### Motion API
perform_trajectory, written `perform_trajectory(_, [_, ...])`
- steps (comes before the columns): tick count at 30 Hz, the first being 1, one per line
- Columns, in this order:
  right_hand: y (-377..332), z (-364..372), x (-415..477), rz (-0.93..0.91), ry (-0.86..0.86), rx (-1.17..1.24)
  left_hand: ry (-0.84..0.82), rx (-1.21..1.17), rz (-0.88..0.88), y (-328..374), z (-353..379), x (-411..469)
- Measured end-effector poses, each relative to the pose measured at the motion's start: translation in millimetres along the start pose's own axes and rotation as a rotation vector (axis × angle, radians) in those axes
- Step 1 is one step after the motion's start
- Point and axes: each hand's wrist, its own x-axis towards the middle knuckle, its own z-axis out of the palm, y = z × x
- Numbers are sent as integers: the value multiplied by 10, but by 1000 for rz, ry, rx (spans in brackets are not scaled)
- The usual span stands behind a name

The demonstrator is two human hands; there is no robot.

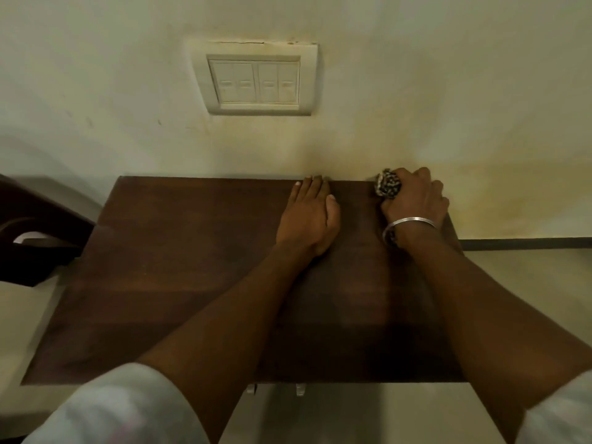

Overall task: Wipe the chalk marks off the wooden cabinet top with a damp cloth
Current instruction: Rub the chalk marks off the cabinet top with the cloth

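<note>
At the far right corner of the wooden cabinet top [179, 283], hard against the wall [448, 91]: a wadded cloth [388, 184], dark with a pale speckled print, clutched in the right hand [416, 200]. Fingers curled tight over it, wad poking out on the thumb side and pressed onto the wood. Thin silver bangle [411, 223] on that wrist. Just to the left, apart from the cloth, the left hand [309, 216] laid flat on the top, fingers straight and together, tips at the back edge, holding nothing; probably bracing.

Key relation for the coming stroke: nearly all of the surface lying leftward and nearward of the cloth, with the long axis of the top running left to right along the wall. Wall behind and right edge close beside, so no room further back or right. Likely a pull toward the body or a sweep left, the latter blocked partway by the flat left hand unless lifted. Only the right hand placed to wipe.

Cabinet top flat, rectangular, dark brown, matt and hard. Cannot make out distinct chalk marks in the dim, slightly blurred view; at most a faint paler patch toward the near right. Cloth soft and bunched, dampness not to be judged.

Above, a cream switch plate [256, 79] with four rockers; at the left, part of a dark chair [35, 232].
</note>
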Motion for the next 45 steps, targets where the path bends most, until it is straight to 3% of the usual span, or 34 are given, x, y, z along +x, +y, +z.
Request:
perform_trajectory(8, [307,-91,-280,76,34,59,-80,18,92,284,133,-206])
perform_trajectory(15, [84,-52,-868,-10,-25,66,-99,-83,132,256,95,-581])
perform_trajectory(28, [-546,14,-2296,-174,-84,71,111,-18,-52,-393,-392,-2016])
perform_trajectory(34, [-783,100,-2797,-287,-85,101,60,245,-153,-729,-569,-2541])
perform_trajectory(41, [-1019,103,-3139,-393,-114,122,-40,-107,-258,-708,-760,-2534])
perform_trajectory(45, [-1039,31,-3165,-414,-146,147,-107,-131,-240,-709,-852,-2711])
